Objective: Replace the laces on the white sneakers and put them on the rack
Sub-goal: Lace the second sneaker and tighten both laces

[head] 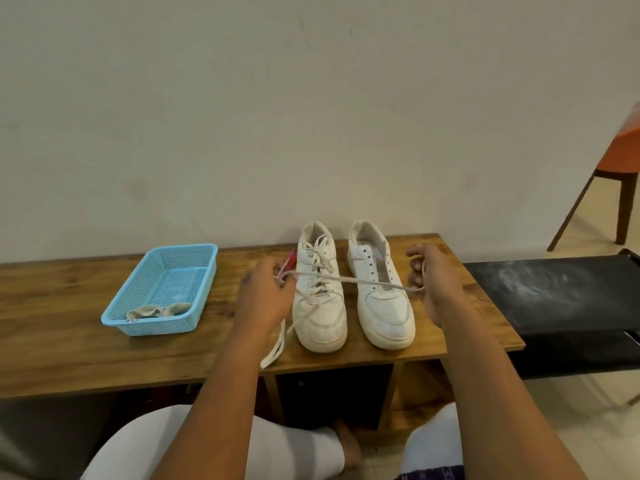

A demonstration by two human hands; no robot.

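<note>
On the counter [86,341] two white sneakers stand side by side, toes toward the person: the left sneaker [320,289] is laced, the right sneaker [381,289] shows bare eyelets. A lace [349,279] is stretched almost level across both shoes, its long axis running left to right, just above the right sneaker's lower eyelets. The left hand [266,292] pinches one end of it beside the left sneaker, along with something pink that is too blurred to name; slack lace hangs below that hand over the counter's edge. The right hand [431,282] curls round the other end, just right of the right sneaker, so that grip is the nearer one to the empty eyelets. Threading probably starts from there, with the lace end pointing back toward the shoe. A blue basket [162,258] with old laces sits well to the left; the black rack [554,292] lies to the right of the counter.
</note>
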